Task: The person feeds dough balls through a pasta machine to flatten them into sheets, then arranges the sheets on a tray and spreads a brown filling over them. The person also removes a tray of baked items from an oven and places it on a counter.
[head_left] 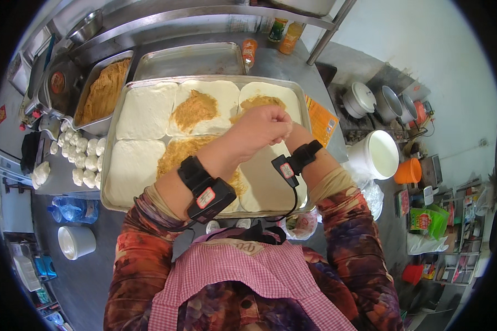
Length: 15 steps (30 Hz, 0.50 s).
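My left hand (264,127) is closed, its fingers curled together above the right side of a large metal tray (109,171). Whatever it may hold is hidden. Close against it is my right hand (294,132), mostly covered by the left, so its fingers do not show. In the tray lie several flat dough sheets (147,111). An orange-brown paste (195,110) is spread on some of them, including the sheet just beyond my hands. Two left sheets are plain. The near right sheet (268,185), in shadow, shows no paste.
A deep pan of orange-brown filling (107,85) stands left of the tray, with several dough balls (80,146) nearer me. Behind are a shallow metal tray (189,62) and an orange-labelled bottle (249,52). A white bucket (382,154) and pots (360,99) stand right.
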Tool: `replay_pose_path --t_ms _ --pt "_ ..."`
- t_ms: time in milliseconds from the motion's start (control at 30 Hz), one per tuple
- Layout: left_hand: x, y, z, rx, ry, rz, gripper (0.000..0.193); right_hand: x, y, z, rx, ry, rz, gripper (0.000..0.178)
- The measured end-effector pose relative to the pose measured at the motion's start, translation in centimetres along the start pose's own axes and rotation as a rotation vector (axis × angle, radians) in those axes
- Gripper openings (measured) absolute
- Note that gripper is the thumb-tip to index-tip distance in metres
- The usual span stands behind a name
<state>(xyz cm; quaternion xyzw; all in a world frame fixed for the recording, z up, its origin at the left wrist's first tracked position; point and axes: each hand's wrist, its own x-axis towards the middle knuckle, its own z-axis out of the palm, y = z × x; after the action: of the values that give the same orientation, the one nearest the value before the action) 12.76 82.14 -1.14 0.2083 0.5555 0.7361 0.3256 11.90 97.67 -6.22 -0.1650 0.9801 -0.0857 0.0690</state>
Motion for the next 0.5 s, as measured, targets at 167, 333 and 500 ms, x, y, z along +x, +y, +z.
replay_pose_path --t_ms 167,333,500 --pt "-4.5 1.4 -4.2 0.094 0.265 0.053 0.013 4.3 3.8 1.7 0.42 0.161 -0.03 0.026" --pt "-16.4 1.5 -13.2 0.358 0.73 0.234 0.015 5.0 9.3 3.0 0.192 0.172 0.079 0.027" --pt "-26.7 -4.6 -18.7 0.54 1.174 0.128 0.013 8.5 8.0 4.4 -0.235 0.151 0.047 0.031"
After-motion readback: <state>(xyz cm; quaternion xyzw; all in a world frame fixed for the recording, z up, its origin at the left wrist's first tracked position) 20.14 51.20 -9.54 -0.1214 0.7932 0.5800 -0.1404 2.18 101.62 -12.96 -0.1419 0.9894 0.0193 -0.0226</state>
